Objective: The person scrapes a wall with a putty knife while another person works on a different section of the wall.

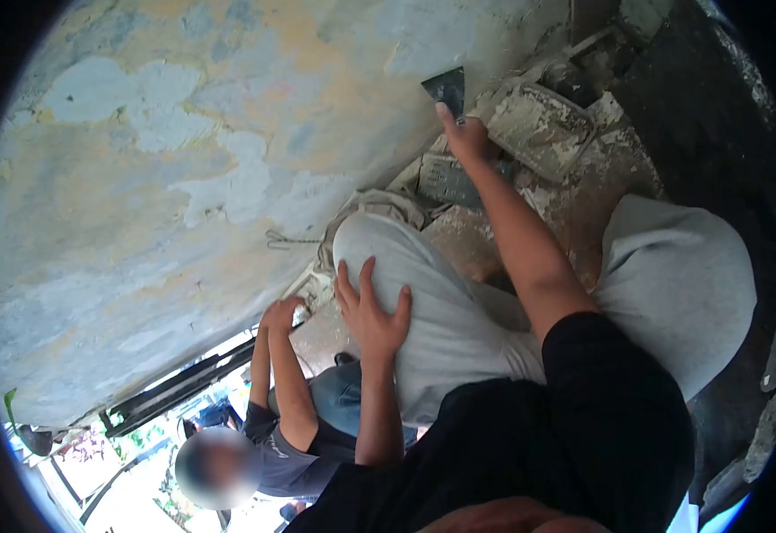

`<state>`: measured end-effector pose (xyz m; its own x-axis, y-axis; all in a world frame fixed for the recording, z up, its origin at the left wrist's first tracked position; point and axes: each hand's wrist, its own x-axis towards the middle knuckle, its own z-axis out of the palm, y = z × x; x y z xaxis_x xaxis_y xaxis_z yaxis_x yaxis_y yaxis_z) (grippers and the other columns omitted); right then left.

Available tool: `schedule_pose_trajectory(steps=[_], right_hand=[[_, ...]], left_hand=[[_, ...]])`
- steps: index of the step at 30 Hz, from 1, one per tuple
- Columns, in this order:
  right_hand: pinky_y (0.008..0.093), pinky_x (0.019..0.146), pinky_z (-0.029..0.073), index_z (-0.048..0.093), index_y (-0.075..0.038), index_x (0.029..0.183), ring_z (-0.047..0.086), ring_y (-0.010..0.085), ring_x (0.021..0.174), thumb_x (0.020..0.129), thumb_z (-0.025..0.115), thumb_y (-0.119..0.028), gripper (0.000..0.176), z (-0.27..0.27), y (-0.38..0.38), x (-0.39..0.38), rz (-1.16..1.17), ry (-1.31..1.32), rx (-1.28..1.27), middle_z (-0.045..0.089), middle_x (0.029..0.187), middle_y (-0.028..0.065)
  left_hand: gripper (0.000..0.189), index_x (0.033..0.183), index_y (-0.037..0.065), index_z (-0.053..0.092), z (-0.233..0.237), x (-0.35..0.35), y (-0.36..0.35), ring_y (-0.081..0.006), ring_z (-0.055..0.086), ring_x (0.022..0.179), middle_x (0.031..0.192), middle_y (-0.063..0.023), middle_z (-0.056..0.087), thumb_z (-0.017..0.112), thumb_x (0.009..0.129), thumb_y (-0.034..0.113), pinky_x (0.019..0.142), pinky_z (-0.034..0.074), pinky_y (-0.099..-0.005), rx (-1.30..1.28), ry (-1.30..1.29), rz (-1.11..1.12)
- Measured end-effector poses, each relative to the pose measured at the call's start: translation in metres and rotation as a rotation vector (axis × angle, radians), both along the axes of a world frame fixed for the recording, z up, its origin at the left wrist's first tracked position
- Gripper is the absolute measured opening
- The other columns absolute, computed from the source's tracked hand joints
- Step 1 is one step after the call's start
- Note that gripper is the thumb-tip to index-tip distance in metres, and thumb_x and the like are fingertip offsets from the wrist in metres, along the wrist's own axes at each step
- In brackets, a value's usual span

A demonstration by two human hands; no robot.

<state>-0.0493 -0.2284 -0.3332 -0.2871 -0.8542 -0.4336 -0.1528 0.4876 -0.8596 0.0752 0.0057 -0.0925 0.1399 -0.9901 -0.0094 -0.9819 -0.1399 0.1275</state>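
Note:
My right hand (468, 140) is closed around the handle of a putty knife (447, 89), its thumb stretched along toward the blade. The wide dark blade points up at the foot of the patchy painted wall (254, 98), overlapping it in this view. Fingers spread, my left hand (373, 318) lies on the knee of my light grey trousers (441, 338) and holds nothing. Just beyond the right hand is a rectangular tray-like piece (543, 129) crusted with pale plaster.
Beside my right forearm lies a grey slotted block (448, 181). Crumpled cloth (388, 206) sits against the wall behind my knee. A dark sheet (716, 151) covers the right side. At lower left, another person (303, 457) in a dark shirt has both hands near the wall.

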Motion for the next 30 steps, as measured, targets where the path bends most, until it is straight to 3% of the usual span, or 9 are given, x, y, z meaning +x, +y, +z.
schedule_pose_trajectory(steps=[3, 6, 8, 10, 14, 16, 21, 28, 30], right_hand=[[0.0465, 0.072, 0.052, 0.071, 0.004, 0.086, 0.067, 0.0393, 0.074, 0.081, 0.056, -0.079, 0.085, -0.046, 0.008, -0.004, -0.275, 0.212, -0.402, 0.068, 0.074, 0.0209], [0.0467, 0.073, 0.052, 0.071, 0.005, 0.085, 0.068, 0.0396, 0.076, 0.082, 0.056, -0.079, 0.085, -0.045, 0.01, -0.009, -0.163, 0.007, -0.221, 0.067, 0.073, 0.0207], [0.0473, 0.068, 0.049, 0.067, 0.005, 0.074, 0.065, 0.0361, 0.069, 0.082, 0.056, -0.078, 0.085, -0.008, -0.038, -0.014, -0.126, 0.043, -0.22, 0.064, 0.065, 0.0169], [0.0474, 0.074, 0.051, 0.07, 0.004, 0.083, 0.068, 0.0368, 0.078, 0.084, 0.058, -0.074, 0.079, 0.065, -0.059, -0.05, 0.06, -0.068, -0.081, 0.07, 0.079, 0.0198], [0.0463, 0.066, 0.049, 0.066, 0.003, 0.071, 0.066, 0.0329, 0.067, 0.082, 0.058, -0.076, 0.08, 0.035, -0.067, -0.047, 0.034, 0.049, -0.295, 0.066, 0.067, 0.0181], [0.0464, 0.064, 0.049, 0.065, 0.003, 0.068, 0.066, 0.0306, 0.064, 0.081, 0.058, -0.078, 0.082, 0.018, -0.035, -0.033, -0.111, -0.165, -0.245, 0.064, 0.063, 0.0166], [0.0466, 0.069, 0.051, 0.07, 0.0, 0.07, 0.069, 0.0332, 0.071, 0.081, 0.057, -0.08, 0.081, -0.029, 0.012, -0.039, 0.026, -0.094, -0.016, 0.068, 0.07, 0.0168], [0.0456, 0.066, 0.051, 0.069, 0.001, 0.067, 0.068, 0.0314, 0.069, 0.078, 0.056, -0.084, 0.086, -0.032, -0.041, -0.021, -0.169, 0.11, -0.087, 0.068, 0.07, 0.0168], [0.0481, 0.064, 0.05, 0.068, 0.002, 0.067, 0.067, 0.0329, 0.07, 0.077, 0.055, -0.085, 0.088, -0.004, -0.022, -0.034, 0.074, -0.029, 0.082, 0.067, 0.071, 0.0185]], left_hand=[[0.068, 0.139, 0.016, 0.052, -0.003, 0.001, -0.004, -0.0505, 0.029, 0.139, 0.154, -0.0257, 0.03, 0.076, 0.078, 0.032, 0.112, 0.03, -0.0591, -0.004, 0.003, 0.013], [0.068, 0.14, 0.016, 0.052, -0.002, 0.002, 0.003, -0.0503, 0.029, 0.139, 0.153, -0.025, 0.031, 0.076, 0.078, 0.031, 0.112, 0.03, -0.059, 0.015, -0.004, 0.025], [0.068, 0.14, 0.016, 0.051, -0.005, 0.002, -0.007, -0.0501, 0.029, 0.139, 0.153, -0.0247, 0.031, 0.077, 0.078, 0.031, 0.112, 0.031, -0.0588, 0.011, -0.003, 0.019], [0.065, 0.139, 0.015, 0.053, 0.001, -0.002, -0.006, -0.0491, 0.036, 0.137, 0.153, -0.0249, 0.033, 0.076, 0.079, 0.029, 0.109, 0.036, -0.0552, 0.03, -0.041, 0.009], [0.062, 0.137, 0.015, 0.055, -0.001, 0.003, 0.001, -0.0463, 0.041, 0.135, 0.154, -0.0215, 0.033, 0.076, 0.08, 0.027, 0.107, 0.042, -0.0516, 0.001, -0.003, -0.024], [0.061, 0.137, 0.015, 0.055, -0.002, 0.002, 0.0, -0.0455, 0.041, 0.136, 0.154, -0.0204, 0.033, 0.076, 0.08, 0.025, 0.107, 0.043, -0.05, -0.042, 0.007, -0.031], [0.058, 0.136, 0.016, 0.056, -0.008, 0.007, -0.009, -0.0427, 0.042, 0.135, 0.154, -0.0182, 0.034, 0.075, 0.081, 0.024, 0.107, 0.042, -0.0491, -0.002, 0.023, -0.024], [0.05, 0.134, 0.016, 0.058, -0.005, -0.001, -0.021, -0.0422, 0.046, 0.133, 0.154, -0.0174, 0.037, 0.07, 0.086, 0.02, 0.106, 0.042, -0.0484, -0.027, 0.145, -0.017], [0.046, 0.132, 0.015, 0.06, 0.003, -0.001, -0.013, -0.042, 0.046, 0.133, 0.154, -0.0177, 0.037, 0.069, 0.087, 0.02, 0.105, 0.042, -0.0493, -0.032, 0.152, -0.026]])
